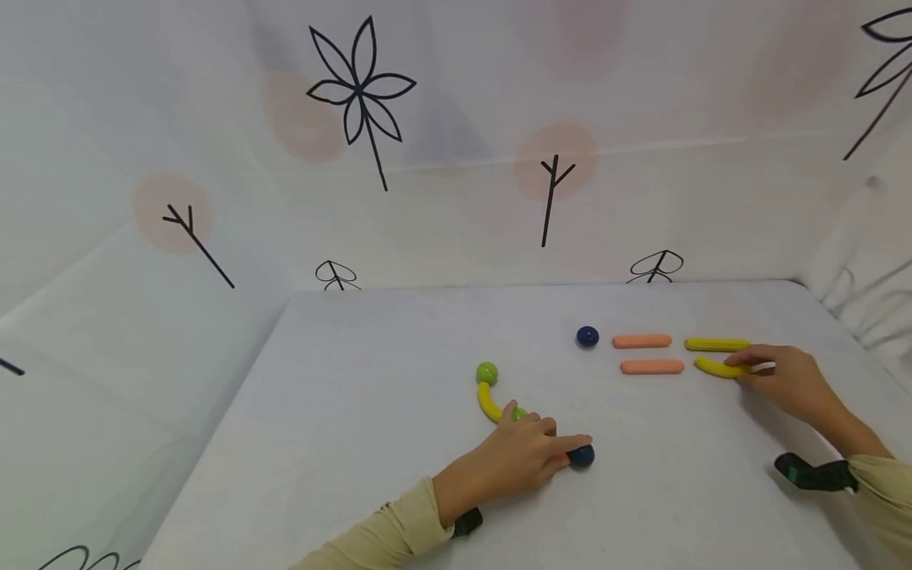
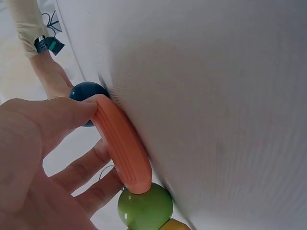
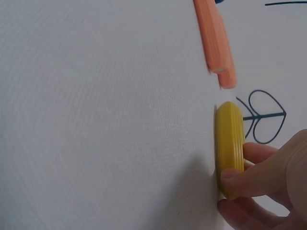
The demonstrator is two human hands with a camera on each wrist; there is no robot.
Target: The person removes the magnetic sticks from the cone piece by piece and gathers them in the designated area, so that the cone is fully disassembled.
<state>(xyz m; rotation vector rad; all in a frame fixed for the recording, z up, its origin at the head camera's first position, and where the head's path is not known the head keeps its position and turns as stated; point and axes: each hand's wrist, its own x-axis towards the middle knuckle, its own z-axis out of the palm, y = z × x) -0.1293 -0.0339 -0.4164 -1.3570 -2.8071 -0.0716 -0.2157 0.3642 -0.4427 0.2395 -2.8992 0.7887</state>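
A ridged, slightly curved orange stick lies low on a white tabletop, pinched between the thumb and fingers of a person's left hand, while the right hand grips a ridged, curved yellow stick by one end at the table's far right. The left hand's index finger reaches onto a glossy dark blue ball at one end of the orange stick; a glossy green ball sits at the other, partly hidden by the hand in the head view. From there a second curved yellow stick bends away to a second green ball, making a winding line. Just beyond the right hand's piece lies a straight yellow stick. To its left rest two straight orange sticks, one behind the other and apart, with another dark blue ball near the farther one. Beige sleeves cover both forearms, and a small black device shows at each wrist. Behind the table hangs a pale backdrop with black line-drawn plants and soft pink discs.
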